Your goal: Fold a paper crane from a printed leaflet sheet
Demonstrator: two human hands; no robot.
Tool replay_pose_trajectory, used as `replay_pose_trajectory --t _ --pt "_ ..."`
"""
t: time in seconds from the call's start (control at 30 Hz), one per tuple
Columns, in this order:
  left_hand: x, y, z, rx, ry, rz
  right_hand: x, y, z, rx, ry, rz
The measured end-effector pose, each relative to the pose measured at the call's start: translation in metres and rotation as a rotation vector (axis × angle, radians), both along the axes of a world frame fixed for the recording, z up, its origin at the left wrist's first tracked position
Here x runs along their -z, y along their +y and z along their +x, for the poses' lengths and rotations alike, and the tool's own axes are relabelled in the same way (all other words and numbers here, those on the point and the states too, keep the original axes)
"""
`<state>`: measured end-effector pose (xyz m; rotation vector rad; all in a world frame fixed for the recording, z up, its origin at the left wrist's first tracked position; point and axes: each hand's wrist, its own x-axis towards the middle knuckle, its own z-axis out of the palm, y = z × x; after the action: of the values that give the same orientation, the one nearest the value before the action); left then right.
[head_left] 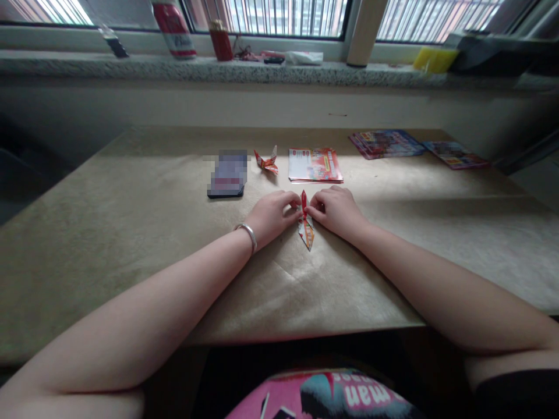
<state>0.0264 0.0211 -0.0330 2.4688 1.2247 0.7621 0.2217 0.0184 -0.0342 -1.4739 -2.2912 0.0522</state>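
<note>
A narrow piece of folded paper (306, 230), white, orange and red, lies on the table with one point toward me and a red tip pointing away. My left hand (278, 210) is closed at its left edge, thumb and fingers pinching the paper. From the other side my right hand (336, 208) pinches it too, its thumb near the red part. Just beyond the hands are a finished paper crane (266, 162) in red and white and a small stack of printed paper sheets (315, 165).
A phone (227, 173) lies left of the crane. Colourful printed booklets (386, 144) are at the table's back right. On the stone windowsill (271, 73) stand a red can (173, 29), a red container (220, 43) and a yellow object (435, 59). The table (109, 233) ends close to my body.
</note>
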Motion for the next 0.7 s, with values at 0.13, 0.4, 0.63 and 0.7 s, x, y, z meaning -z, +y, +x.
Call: replay_pose_trajectory --t 0.13,0.4,0.63,0.7 --pt "0.0006 0.0017 -0.001 -0.004 0.074 0.066 0.0012 0.0002 -0.0001 0.005 0.004 0.009" --pt "-0.001 -0.0023 -0.0014 -0.027 0.19 0.199 0.0013 0.0016 0.0019 0.038 0.055 0.012" --pt "-0.004 -0.0035 -0.0001 -0.06 0.234 0.226 0.001 -0.0021 0.0074 -0.074 0.121 0.046" --pt "-0.0032 -0.0026 -0.0004 -0.069 0.238 0.211 0.0012 -0.0028 0.0081 -0.074 0.123 0.033"
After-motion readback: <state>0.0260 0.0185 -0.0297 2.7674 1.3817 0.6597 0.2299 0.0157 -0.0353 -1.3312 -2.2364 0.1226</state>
